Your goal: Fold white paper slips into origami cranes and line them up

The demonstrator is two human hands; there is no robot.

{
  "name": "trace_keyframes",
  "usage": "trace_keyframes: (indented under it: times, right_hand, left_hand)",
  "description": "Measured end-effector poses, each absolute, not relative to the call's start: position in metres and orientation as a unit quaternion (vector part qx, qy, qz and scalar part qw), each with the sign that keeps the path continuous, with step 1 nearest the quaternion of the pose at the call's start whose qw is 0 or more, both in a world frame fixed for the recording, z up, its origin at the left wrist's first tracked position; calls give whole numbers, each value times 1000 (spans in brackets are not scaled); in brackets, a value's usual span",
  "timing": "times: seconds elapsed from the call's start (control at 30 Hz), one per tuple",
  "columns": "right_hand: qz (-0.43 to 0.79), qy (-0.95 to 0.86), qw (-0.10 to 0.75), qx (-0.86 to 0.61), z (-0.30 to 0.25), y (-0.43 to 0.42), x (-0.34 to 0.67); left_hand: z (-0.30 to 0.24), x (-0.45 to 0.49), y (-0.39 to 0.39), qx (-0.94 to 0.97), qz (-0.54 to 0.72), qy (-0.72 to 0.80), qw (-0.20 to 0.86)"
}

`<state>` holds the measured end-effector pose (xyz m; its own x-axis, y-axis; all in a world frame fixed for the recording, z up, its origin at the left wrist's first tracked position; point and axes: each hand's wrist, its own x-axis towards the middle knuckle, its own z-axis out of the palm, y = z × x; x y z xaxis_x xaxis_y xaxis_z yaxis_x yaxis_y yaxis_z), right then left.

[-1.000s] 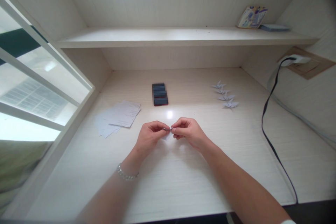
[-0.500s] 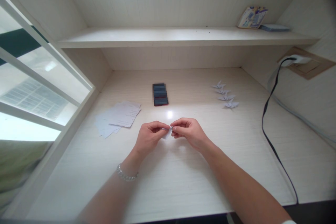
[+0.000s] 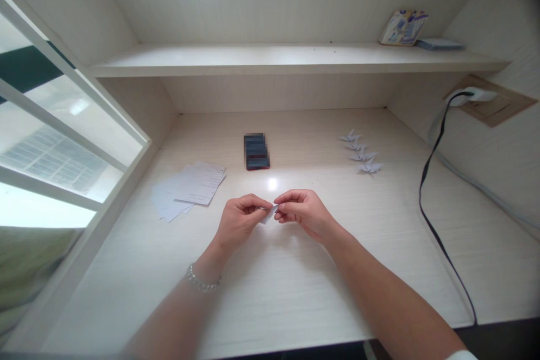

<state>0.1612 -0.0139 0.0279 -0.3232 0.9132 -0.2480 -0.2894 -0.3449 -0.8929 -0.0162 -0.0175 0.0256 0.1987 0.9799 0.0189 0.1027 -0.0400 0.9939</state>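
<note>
Pinching what, though? Can't make it out.

Little white paper piece (image 3: 266,217), on the near side of the dark slab (image 3: 256,152) on the counter (image 3: 295,304). Left hand (image 3: 240,217) grips one end, right hand (image 3: 304,214) has the other between fingertips.

How far along?

Four folded paper birds (image 3: 369,168) sit right of the slab, so I'd call those done. Held piece looks part-folded, but fingers hide most of it. Loose sheets (image 3: 202,184) left of the slab are flat, so imo those aren't started.
</note>
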Motion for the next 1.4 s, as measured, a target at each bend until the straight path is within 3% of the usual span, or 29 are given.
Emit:
trace_keyframes:
  times: [0.83,1.4]
  right_hand:
    - [746,-366,379,-407,35,-14,166]
    - [688,-451,360,-440,29,-13,163]
  left_hand:
    - [28,-18,-18,604,419,459,498]
    - [27,-18,-17,594,380,464,537]
